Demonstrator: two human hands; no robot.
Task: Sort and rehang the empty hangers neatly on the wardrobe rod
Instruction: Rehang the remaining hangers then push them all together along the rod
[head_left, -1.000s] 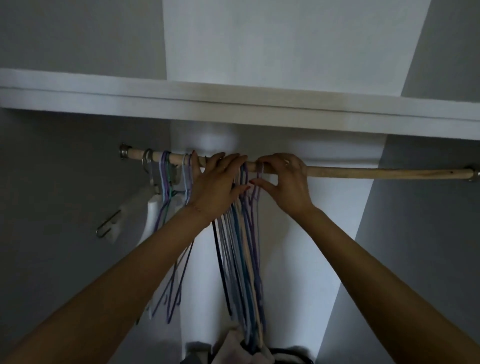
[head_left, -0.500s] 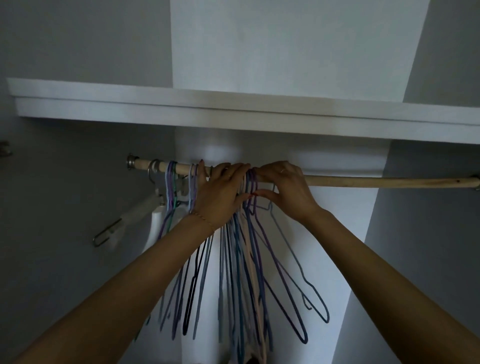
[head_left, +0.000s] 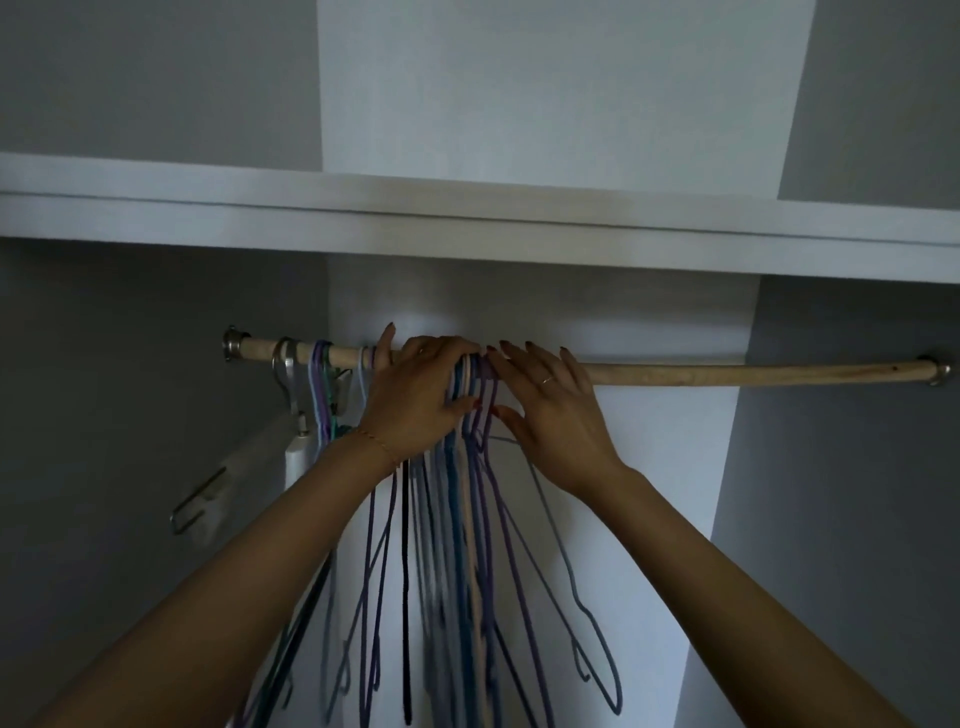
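Obs.: wooden wardrobe rod (head_left: 727, 374) runs across under a white shelf (head_left: 467, 218). Main bunch of thin hangers (head_left: 467, 519) hangs from the rod left of its middle, hooks crowded together between the two hands; colours are purple, blue, pale pink, one black. A smaller group of hangers (head_left: 321, 384) sits apart, nearer the rod's left end, beside a metal hook (head_left: 285, 374) that carries something white.

Left hand (head_left: 415, 400): draped over the rod, fingers curled over the hook tops on the left flank of the bunch, thumb raised behind the rod. Whether it truly grips any single hook I cannot tell.

Right hand (head_left: 550, 410): fingers spread and nearly straight, tips resting on the rod and against the right side of the hooks; thumb near the purple necks. It holds nothing.

One grey-blue hanger (head_left: 571, 571) splays out to the right of the rest.

Judgement: step in hand is closing up and aligning the hooks already on the rod.

Next move likely calls for bringing the splayed hanger parallel with the others, then evening the spacing. Risk: thin hooks crossing or slipping off.
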